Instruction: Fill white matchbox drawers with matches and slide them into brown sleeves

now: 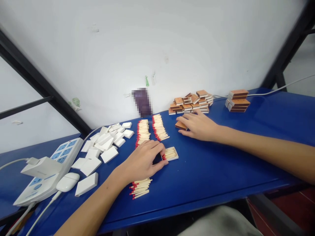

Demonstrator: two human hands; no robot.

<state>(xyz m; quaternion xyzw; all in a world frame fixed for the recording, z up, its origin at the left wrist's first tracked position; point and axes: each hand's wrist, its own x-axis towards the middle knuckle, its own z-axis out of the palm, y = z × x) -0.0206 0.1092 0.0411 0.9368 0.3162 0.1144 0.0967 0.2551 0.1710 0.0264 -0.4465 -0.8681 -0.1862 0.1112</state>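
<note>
My left hand pinches the left end of a white matchbox tray lying on the blue table. Matches with red heads to the left fill that tray. Under and around my left hand runs a row of red-headed matches, partly covered by it. A shorter second row of matches lies just to its right. My right hand closes over a brown matchbox sleeve near the stacked boxes, its fingers and thumb on either side.
Brown matchboxes are piled against the wall, with a smaller stack farther right. White trays lie heaped on the left. Beside them are a power strip, a white earbud case and cables. A blurred dark rectangle stands at the wall.
</note>
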